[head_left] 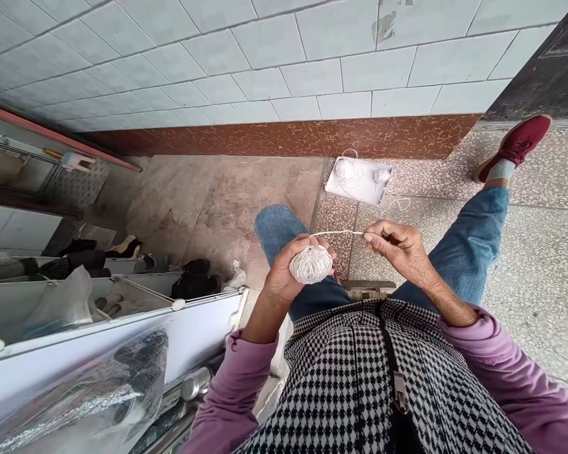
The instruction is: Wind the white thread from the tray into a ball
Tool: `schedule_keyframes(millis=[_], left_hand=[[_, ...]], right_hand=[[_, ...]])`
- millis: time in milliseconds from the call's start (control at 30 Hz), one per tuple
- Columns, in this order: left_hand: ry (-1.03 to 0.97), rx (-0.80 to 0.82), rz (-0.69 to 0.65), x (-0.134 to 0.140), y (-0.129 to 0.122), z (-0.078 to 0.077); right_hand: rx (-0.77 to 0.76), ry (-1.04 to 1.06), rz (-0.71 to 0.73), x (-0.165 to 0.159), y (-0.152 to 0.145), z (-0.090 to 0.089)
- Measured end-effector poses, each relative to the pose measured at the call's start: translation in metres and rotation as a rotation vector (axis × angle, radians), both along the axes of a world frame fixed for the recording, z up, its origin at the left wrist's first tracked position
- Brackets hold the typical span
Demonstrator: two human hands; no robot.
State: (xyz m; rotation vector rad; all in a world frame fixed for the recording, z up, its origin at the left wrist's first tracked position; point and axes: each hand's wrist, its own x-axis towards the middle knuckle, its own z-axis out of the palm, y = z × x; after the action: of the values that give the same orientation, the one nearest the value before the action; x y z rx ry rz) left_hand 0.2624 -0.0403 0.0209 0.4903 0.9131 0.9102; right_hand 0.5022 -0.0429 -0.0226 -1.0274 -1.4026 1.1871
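Ball (311, 265) and strand (334, 232) held
Your left hand (282, 270) clasps the ball; your right hand (401, 251), at its three o'clock, pinches the strand. Tray (355, 197): ball's one o'clock.

**A Single View, Taken From the Head**

From my place in the room I find one camera only, and it is worn on the head. It is located above the ball of white cord (311, 265), facing forward and steeply down. The ball is rather near to it, a little below and right of the middle of the view. Closer than the ball comes the checked garment (341, 378); beyond the ball stands the tiled wall (260, 57). The wide view reaches left of the ball over the white-sided rack (203, 323), and right of it past the red shoe (514, 148).
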Motion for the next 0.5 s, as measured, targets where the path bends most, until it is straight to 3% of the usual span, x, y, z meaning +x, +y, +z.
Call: schedule_keyframes(millis=[100,167,233,367,500], left_hand=[[0.058,0.040,0.005,-0.003,0.001,-0.006],[0.188,0.152,-0.010,-0.008,0.003,-0.012],[0.475,0.414,-0.058,-0.016,0.005,-0.018],[1.190,1.097,-0.136,-0.032,0.010,-0.022],[1.484,1.422,-0.143,-0.045,0.015,-0.014]], right_hand=[[0.004,-0.041,0.074,0.001,-0.001,0.006],[-0.076,0.013,0.119,0.003,-0.001,0.006],[-0.222,0.119,0.171,0.006,-0.001,0.004],[-0.514,0.253,0.290,0.011,-0.003,-0.006],[-0.616,0.255,0.285,0.022,-0.002,-0.016]])
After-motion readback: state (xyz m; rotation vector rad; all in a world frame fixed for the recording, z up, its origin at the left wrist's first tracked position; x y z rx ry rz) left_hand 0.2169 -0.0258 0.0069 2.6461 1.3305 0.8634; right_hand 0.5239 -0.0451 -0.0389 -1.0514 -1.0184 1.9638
